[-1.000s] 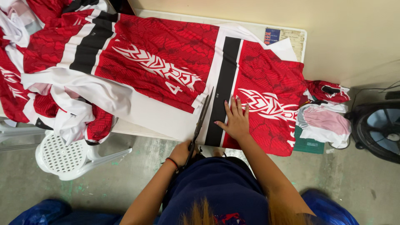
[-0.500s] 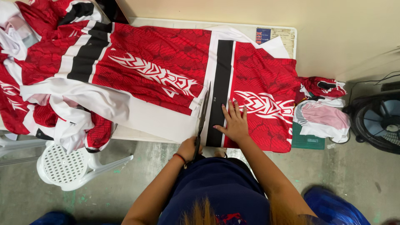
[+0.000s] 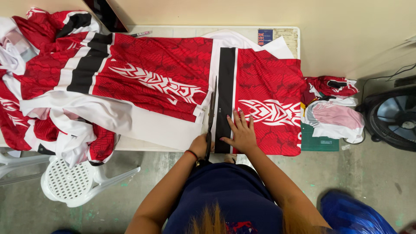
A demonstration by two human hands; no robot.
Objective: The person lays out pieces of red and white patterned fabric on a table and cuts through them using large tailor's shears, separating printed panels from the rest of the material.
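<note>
The left hand point(image 3: 199, 146) is closed around the handles of a long pair of scissors point(image 3: 211, 117), right at the near edge of the table point(image 3: 173, 31). The blades run away from the person along the white strip of a printed fabric sheet point(image 3: 164, 82) in red, white and black, just left of its black band point(image 3: 225, 95). The right hand point(image 3: 242, 133) lies flat on that sheet with fingers spread, palm down, holding nothing; it presses the cloth just right of the black band, beside a white tribal motif point(image 3: 266, 112).

The sheet covers nearly the whole tabletop. On the left it piles into a heap of bunched fabric point(image 3: 52, 104) in the same colours, which spills over the table edge and hangs above a white plastic chair point(image 3: 69, 184) on the floor. At the far edge a pen point(image 3: 139, 34) lies on bare table, and a dark slanted board point(image 3: 106, 15) leans near it. White paper point(image 3: 260, 43) pokes out from under the sheet at the far right corner, next to a small printed card point(image 3: 277, 37).

To the right, off the table end, smaller cut pieces point(image 3: 331, 104) in red, pink and white sit stacked over a green cutting mat point(image 3: 318, 142). Beyond them a black floor fan point(image 3: 392, 119) stands by the wall. A blue plastic bag point(image 3: 351, 212) sits on the concrete floor by the person's right elbow.
</note>
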